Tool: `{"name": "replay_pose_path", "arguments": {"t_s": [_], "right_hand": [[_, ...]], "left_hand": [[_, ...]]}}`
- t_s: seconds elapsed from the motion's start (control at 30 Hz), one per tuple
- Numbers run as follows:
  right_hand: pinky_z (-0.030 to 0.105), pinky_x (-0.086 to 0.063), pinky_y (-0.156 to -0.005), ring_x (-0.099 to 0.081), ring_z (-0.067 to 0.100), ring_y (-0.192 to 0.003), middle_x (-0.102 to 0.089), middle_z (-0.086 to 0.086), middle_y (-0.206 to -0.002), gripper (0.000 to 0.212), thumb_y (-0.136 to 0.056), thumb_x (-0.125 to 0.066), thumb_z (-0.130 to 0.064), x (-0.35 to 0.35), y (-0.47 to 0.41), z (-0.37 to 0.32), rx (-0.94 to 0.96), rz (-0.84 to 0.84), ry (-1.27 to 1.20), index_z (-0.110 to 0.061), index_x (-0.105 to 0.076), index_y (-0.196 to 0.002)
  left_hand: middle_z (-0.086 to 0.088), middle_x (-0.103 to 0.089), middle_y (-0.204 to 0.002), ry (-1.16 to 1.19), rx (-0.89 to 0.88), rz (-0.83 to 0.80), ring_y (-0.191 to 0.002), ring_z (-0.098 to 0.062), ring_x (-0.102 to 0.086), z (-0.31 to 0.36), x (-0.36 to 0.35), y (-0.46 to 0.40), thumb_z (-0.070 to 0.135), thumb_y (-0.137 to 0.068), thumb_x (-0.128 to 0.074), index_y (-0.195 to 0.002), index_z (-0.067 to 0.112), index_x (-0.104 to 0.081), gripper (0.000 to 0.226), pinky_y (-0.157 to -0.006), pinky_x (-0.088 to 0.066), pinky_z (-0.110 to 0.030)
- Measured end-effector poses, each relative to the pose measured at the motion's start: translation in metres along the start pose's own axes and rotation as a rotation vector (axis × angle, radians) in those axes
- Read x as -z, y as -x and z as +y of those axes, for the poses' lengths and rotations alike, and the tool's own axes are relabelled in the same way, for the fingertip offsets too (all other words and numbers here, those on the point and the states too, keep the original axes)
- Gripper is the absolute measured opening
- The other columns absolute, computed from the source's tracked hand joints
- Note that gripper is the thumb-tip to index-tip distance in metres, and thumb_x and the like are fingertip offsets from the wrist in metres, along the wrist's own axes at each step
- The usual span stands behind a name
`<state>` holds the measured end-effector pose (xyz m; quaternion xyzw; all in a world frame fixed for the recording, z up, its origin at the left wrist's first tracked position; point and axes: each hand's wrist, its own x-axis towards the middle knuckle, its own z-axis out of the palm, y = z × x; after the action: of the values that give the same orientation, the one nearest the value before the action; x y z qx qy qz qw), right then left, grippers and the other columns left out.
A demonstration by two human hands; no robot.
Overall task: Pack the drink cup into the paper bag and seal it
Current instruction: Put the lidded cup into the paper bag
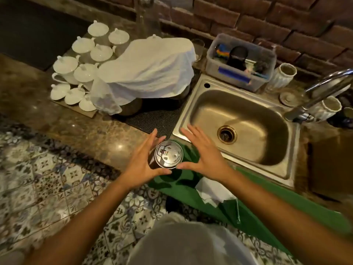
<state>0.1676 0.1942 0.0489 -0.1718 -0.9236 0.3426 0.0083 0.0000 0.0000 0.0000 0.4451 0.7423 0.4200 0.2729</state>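
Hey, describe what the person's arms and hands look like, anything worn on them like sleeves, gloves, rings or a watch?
Both forearms are bare from where they enter the picture: no sleeves show. The left hand and right hand are ungloved, and no ring, watch or bracelet is visible on either. Fingernails look short and unpainted, though the picture is soft.

You are facing a brown speckled stone countertop (91,131) with a stainless steel sink (193,104) set into it. A green cloth (254,205) lies along the near edge; the lidded drink cup (168,154) stands upright on it, with white paper (212,190) beside it. A black mesh mat (158,117) sits left of the sink. White lidded teapots (76,73) stand on a board further left. A clear plastic tub (240,62) sits behind the sink.
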Motion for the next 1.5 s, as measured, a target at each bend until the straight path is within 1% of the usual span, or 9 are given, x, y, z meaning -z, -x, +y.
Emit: {"name": "replay_pose_path", "arguments": {"t_s": [0.2, 0.33, 0.4, 0.53, 0.67, 0.97, 1.2, 1.4, 1.5], "right_hand": [[0.059, -0.026, -0.125, -0.017, 0.023, -0.161, -0.023, -0.004, -0.173, 0.105, -0.077, -0.077, -0.068, -0.03, -0.003, 0.001, 0.013, -0.075, -0.07, -0.04, -0.023, -0.162], [0.045, -0.039, -0.121, -0.038, 0.011, -0.151, -0.037, -0.014, -0.166, 0.097, -0.078, -0.075, -0.07, -0.037, -0.006, 0.001, -0.059, -0.136, -0.26, -0.061, -0.016, -0.155], [0.039, -0.04, -0.121, -0.04, 0.008, -0.15, -0.038, -0.016, -0.166, 0.098, -0.078, -0.078, -0.068, -0.04, -0.008, 0.003, -0.101, -0.148, -0.314, -0.06, -0.019, -0.157], [0.023, -0.038, -0.118, -0.04, -0.005, -0.146, -0.041, -0.026, -0.159, 0.096, -0.08, -0.086, -0.051, -0.04, -0.013, 0.008, -0.193, -0.162, -0.525, -0.057, -0.027, -0.156], [0.042, -0.042, -0.12, -0.049, 0.008, -0.143, -0.051, -0.009, -0.155, 0.09, -0.084, -0.086, -0.035, -0.031, -0.015, 0.007, -0.176, -0.111, -0.577, -0.032, -0.036, -0.159], [0.022, -0.048, -0.109, -0.058, 0.001, -0.134, -0.061, -0.024, -0.143, 0.081, -0.078, -0.084, -0.051, 0.034, 0.038, -0.011, -0.149, 0.173, -0.657, -0.043, -0.047, -0.15], [0.037, -0.043, -0.118, -0.053, 0.001, -0.138, -0.057, -0.024, -0.147, 0.087, -0.073, -0.083, -0.065, 0.075, 0.118, 0.015, -0.178, 0.203, -0.645, -0.049, -0.045, -0.15], [0.033, -0.044, -0.117, -0.049, -0.004, -0.139, -0.052, -0.032, -0.146, 0.093, -0.077, -0.076, -0.07, 0.09, 0.193, 0.05, -0.19, 0.196, -0.736, -0.045, -0.034, -0.156], [0.038, -0.046, -0.116, -0.051, 0.0, -0.139, -0.055, -0.024, -0.148, 0.091, -0.08, -0.076, -0.067, 0.1, 0.232, 0.075, -0.182, 0.207, -0.763, -0.042, -0.035, -0.156]], "left_hand": [[0.006, -0.034, -0.166, 0.001, 0.07, 0.009, -0.153, -0.016, -0.033, -0.006, -0.01, 0.014, 0.076, -0.07, -0.074, -0.155, 0.06, -0.001, 0.114, -0.123, -0.032, -0.048], [0.046, -0.02, -0.156, 0.052, 0.118, -0.011, -0.146, 0.015, -0.026, -0.013, -0.012, 0.018, 0.076, -0.075, -0.07, -0.152, 0.066, -0.011, 0.097, -0.117, -0.027, -0.017], [0.05, -0.028, -0.151, 0.129, 0.14, -0.006, -0.142, 0.017, -0.032, -0.014, -0.014, 0.017, 0.07, -0.079, -0.073, -0.152, 0.062, -0.018, 0.092, -0.111, -0.029, -0.006], [0.034, -0.044, -0.152, 0.272, 0.169, -0.008, -0.141, 0.004, -0.045, -0.014, -0.016, 0.009, 0.054, -0.084, -0.078, -0.157, 0.046, -0.029, 0.088, -0.111, -0.039, -0.013], [0.036, -0.046, -0.15, 0.338, 0.161, 0.015, -0.14, 0.005, -0.046, 0.001, -0.013, 0.001, 0.053, -0.084, -0.078, -0.157, 0.043, -0.033, 0.086, -0.11, -0.041, -0.014], [0.03, -0.057, -0.142, 0.479, 0.066, 0.041, -0.135, 0.0, -0.054, 0.09, -0.034, -0.007, 0.043, -0.084, -0.077, -0.151, 0.047, -0.038, 0.077, -0.102, -0.046, -0.012], [0.03, -0.062, -0.137, 0.538, 0.065, -0.091, -0.13, 0.001, -0.058, 0.142, -0.092, -0.002, 0.029, -0.08, -0.078, -0.146, 0.041, -0.041, 0.076, -0.097, -0.048, -0.013], [0.021, -0.062, -0.142, 0.52, 0.055, -0.109, -0.133, -0.009, -0.059, 0.192, -0.155, 0.017, 0.054, -0.081, -0.079, -0.149, 0.038, -0.042, 0.08, -0.101, -0.05, -0.02], [0.022, -0.064, -0.139, 0.499, 0.066, -0.125, -0.131, -0.007, -0.06, 0.215, -0.195, 0.025, 0.048, -0.083, -0.08, -0.147, 0.045, -0.045, 0.074, -0.099, -0.051, -0.019]]}}
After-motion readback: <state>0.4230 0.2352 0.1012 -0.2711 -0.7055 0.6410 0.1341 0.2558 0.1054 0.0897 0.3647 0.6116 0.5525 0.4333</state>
